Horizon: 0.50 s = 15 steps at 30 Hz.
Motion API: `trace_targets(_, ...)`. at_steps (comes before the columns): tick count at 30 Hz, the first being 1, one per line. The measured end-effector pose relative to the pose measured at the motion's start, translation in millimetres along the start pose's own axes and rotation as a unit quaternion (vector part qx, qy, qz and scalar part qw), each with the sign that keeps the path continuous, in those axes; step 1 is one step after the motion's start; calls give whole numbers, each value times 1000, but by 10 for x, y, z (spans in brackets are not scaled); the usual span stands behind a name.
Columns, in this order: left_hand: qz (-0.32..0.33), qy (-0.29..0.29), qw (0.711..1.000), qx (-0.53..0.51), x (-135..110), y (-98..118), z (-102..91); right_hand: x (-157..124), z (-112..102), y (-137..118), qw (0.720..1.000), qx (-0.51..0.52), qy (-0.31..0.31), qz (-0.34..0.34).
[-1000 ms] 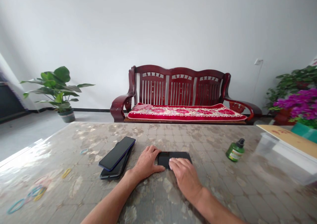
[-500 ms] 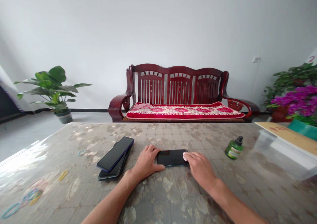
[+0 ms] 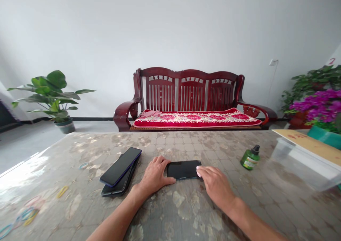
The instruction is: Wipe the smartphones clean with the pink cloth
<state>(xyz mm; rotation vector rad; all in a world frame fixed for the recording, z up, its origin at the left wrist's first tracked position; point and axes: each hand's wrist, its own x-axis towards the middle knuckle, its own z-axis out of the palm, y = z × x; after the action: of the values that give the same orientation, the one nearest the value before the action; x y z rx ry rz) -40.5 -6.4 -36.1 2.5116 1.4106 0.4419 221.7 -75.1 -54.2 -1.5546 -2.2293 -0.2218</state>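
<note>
A smartphone [image 3: 183, 170] with a dark screen lies face up and crosswise on the table. My left hand [image 3: 156, 173] grips its left end between thumb and fingers. At the right end, my right hand [image 3: 215, 182] is closed with a small whitish-pink wad [image 3: 198, 170], like a tissue or cloth, pinched under its fingertips and touching the screen. Left of my left hand, a smartphone with a blue edge [image 3: 121, 167] rests askew on top of another dark phone [image 3: 114, 190].
A green pump bottle [image 3: 249, 158] stands to the right, near a clear plastic box [image 3: 301, 166] with a tan board on it. Loose coloured bands [image 3: 26, 214] lie at the left on the patterned table [image 3: 191, 212]. Beyond it are a wooden bench [image 3: 160, 74] and a potted plant [image 3: 65, 125].
The whole view has shifted slightly, so things sit a little further left. My right hand with the wad has moved slightly toward the near side of the screen; my left hand keeps its grip.
</note>
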Motion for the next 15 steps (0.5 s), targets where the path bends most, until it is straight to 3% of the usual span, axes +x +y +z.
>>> trace_targets(6,-42,1,999,-17,26,20,36,62,28,-38,999,15,2,32)
trace_targets(15,-118,18,981,-156,13,15,208,45,199,53,990,85,105,42)
